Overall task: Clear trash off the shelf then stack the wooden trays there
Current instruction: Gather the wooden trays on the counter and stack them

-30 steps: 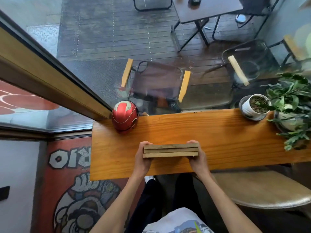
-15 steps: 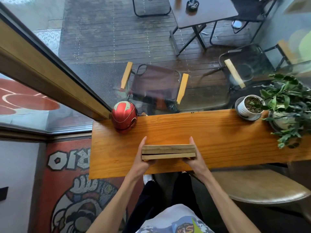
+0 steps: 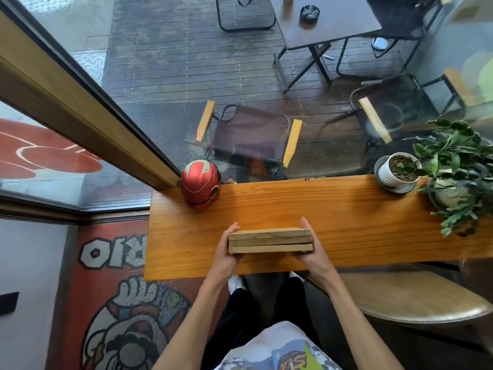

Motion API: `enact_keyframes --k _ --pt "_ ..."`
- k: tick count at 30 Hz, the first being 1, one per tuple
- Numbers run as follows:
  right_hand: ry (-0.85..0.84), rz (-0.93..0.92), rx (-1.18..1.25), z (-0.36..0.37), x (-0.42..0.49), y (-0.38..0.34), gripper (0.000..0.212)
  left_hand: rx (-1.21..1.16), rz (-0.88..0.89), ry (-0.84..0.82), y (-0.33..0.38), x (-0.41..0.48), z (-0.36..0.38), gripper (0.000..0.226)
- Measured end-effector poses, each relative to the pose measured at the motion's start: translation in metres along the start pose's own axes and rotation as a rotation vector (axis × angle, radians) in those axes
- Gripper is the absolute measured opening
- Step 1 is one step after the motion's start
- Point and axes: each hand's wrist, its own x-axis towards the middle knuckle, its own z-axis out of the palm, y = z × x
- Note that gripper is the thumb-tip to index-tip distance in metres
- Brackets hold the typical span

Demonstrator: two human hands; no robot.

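A stack of three pale wooden trays [image 3: 270, 240] is over the near middle of the orange wooden shelf [image 3: 346, 209]. My left hand [image 3: 226, 252] cups the stack's left end with fingers stretched along its side and underneath. My right hand [image 3: 312, 249] holds the right end the same way, fingers flat against the edge. I cannot tell whether the stack rests on the shelf or hangs just above it. No trash shows on the shelf.
A red helmet [image 3: 200, 184] sits at the shelf's back left by the window. A small white plant pot [image 3: 398, 170] and a leafy plant [image 3: 458, 172] stand at the right end. A round stool [image 3: 416, 297] is below right. Glass runs behind the shelf.
My fingers have gone from curled around the stack's ends to stretched flat along them. The stack stays in about the same spot on the shelf.
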Motion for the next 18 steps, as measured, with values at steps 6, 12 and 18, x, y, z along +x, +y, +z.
enact_keyframes --k 6,12,18 --pt "0.087 -0.037 -0.032 0.000 -0.001 0.006 0.086 0.089 0.051 -0.101 -0.007 -0.002 -0.008 0.062" --pt "0.037 -0.065 -0.135 -0.008 0.000 0.007 0.083 0.024 0.030 -0.069 -0.008 0.000 -0.005 0.080" --pt "0.054 -0.060 -0.150 0.000 0.003 0.016 0.088 0.074 0.066 -0.066 -0.016 0.001 -0.005 0.066"
